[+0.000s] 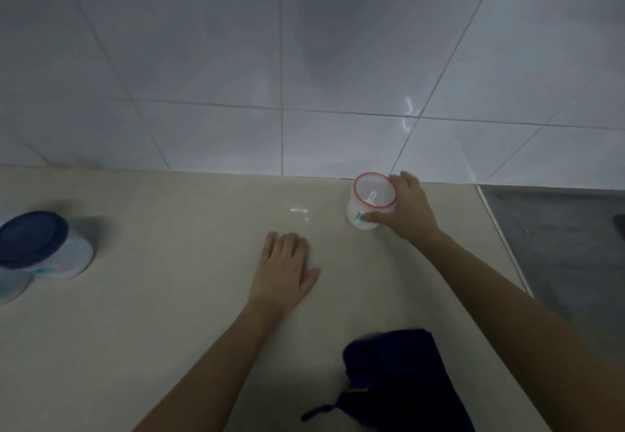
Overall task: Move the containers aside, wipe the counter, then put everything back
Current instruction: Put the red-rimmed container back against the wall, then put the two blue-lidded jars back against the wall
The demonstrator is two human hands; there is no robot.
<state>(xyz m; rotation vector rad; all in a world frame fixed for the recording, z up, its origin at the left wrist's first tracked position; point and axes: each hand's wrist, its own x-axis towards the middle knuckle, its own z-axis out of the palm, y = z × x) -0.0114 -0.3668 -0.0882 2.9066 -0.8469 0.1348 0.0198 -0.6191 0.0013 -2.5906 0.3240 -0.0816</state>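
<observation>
A small white container with a red-rimmed lid (370, 200) stands on the beige counter (169, 296) close to the tiled wall. My right hand (407, 210) is wrapped around its right side, thumb in front. My left hand (284, 267) lies flat on the counter, palm down and fingers together, holding nothing. A jar with a dark blue lid (40, 245) stands at the left edge of view. A dark blue cloth (402, 381) lies crumpled on the counter near the front, under my right forearm.
Another pale container (12, 288) is partly cut off at the far left, touching the blue-lidded jar. A white tiled wall (304, 59) rises behind the counter. A darker grey surface (558, 245) begins at the counter's right edge.
</observation>
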